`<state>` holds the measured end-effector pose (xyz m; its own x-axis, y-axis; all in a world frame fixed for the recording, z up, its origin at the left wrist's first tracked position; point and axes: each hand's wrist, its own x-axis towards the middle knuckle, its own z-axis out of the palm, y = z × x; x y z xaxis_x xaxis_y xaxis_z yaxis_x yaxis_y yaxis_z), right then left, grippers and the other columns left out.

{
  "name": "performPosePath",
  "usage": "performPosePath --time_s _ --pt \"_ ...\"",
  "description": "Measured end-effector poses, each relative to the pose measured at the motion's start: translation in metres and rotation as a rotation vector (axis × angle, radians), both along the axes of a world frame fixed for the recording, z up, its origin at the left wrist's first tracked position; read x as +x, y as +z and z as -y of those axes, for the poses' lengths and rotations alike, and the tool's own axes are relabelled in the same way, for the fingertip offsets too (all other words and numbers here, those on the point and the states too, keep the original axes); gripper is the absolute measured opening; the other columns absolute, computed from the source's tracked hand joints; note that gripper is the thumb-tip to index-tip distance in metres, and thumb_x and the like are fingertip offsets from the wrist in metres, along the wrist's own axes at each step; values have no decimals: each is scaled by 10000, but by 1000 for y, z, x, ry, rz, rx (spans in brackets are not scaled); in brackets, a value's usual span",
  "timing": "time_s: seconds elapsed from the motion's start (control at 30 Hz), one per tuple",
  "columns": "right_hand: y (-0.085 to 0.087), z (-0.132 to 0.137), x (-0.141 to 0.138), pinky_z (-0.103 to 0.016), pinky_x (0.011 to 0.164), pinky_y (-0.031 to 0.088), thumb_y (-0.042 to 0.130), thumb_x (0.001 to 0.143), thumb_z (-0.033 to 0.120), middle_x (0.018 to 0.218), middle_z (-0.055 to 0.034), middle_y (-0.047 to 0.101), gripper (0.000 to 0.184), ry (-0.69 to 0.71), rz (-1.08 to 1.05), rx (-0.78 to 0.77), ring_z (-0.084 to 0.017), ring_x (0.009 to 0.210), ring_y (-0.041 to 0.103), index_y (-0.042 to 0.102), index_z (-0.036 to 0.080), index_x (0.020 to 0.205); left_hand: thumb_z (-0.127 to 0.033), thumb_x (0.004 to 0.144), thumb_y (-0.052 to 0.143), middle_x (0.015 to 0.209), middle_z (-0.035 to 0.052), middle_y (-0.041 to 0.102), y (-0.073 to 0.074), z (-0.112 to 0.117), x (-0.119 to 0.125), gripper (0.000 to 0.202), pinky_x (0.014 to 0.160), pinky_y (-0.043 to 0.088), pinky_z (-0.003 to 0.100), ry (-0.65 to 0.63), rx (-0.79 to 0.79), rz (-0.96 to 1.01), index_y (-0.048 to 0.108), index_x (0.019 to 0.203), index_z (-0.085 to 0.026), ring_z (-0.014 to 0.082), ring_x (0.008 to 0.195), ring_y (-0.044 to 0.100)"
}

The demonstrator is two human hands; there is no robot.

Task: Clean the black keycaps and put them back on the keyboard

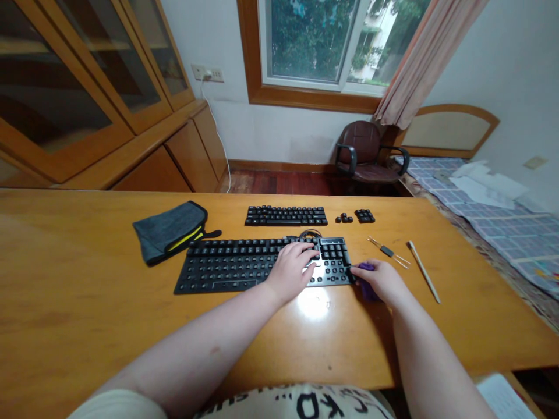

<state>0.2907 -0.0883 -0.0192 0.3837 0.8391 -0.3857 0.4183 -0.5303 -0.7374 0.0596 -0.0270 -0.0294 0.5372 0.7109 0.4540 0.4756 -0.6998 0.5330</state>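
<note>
Soft purple cloth [368,289] in right hand [382,280], touching flat keyboard [227,265].

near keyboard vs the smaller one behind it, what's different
The near keyboard is wider than the smaller keyboard. The left hand rests on the near keyboard, the right hand holds a purple thing at its end; the smaller keyboard lies untouched. Both are black, flat on the table.
</note>
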Motion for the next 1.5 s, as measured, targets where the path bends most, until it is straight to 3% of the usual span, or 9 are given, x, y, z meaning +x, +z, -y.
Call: performPosePath --time_s 0.33,0.5,0.63,0.8,1.0,1.17,1.37,1.5 --pt "3 -2 -11 -255 454 350 648 618 434 527 -55 636 266 54 392 62 -172 488 560 577 181 581 -218 793 529 1146 67 569 0 0 1 270 980 356 446 15 3 -31 596 1054 -219 229 1093 483" --pt "2 -1 -12 -256 460 347 638 629 446 534 -52 636 273 61 355 33 -169 484 553 566 184 598 -376 749 597 1333 122 426 -1 1 1 519 1066 190 510 31 34 -181 490 1217 -180 296 1275 294" --pt "3 -1 -16 -259 478 350 621 643 459 561 -56 633 287 74 472 27 -175 517 553 543 190 581 -467 672 653 1393 152 338 -6 0 2 730 1064 133 553 30 16 -264 402 1293 -177 332 1308 221" --pt "2 -2 -19 -252 477 344 617 647 460 593 -64 631 283 91 546 26 -173 534 550 549 190 596 -490 659 653 1379 152 360 -13 -1 2 736 1064 126 554 43 0 -278 413 1281 -181 330 1303 235" --pt "5 -3 -25 -246 468 324 613 653 445 594 -75 623 274 89 626 12 -174 548 550 537 193 579 -488 654 659 1380 152 360 -12 -1 2 740 1068 118 550 39 -10 -263 415 1280 -178 332 1301 241" --pt "6 -2 -18 -257 476 346 622 644 432 568 -59 614 276 76 515 42 -168 524 544 531 187 556 -486 653 660 1380 147 361 -10 -1 2 732 1065 129 552 37 -17 -268 419 1277 -188 336 1297 248" --pt "-1 1 -3 -254 434 406 653 632 421 511 -25 607 272 -14 -77 -10 -150 439 547 561 167 664 -484 657 657 1379 148 361 -10 -2 2 737 1064 129 551 34 -24 -279 412 1283 -182 336 1297 247" --pt "-3 2 -1 -244 421 420 674 620 401 488 -10 593 275 -41 -228 1 -129 405 531 550 161 667 -497 666 643 1381 150 358 -10 -1 2 733 1067 126 544 39 -16 -299 413 1283 -174 335 1298 241"
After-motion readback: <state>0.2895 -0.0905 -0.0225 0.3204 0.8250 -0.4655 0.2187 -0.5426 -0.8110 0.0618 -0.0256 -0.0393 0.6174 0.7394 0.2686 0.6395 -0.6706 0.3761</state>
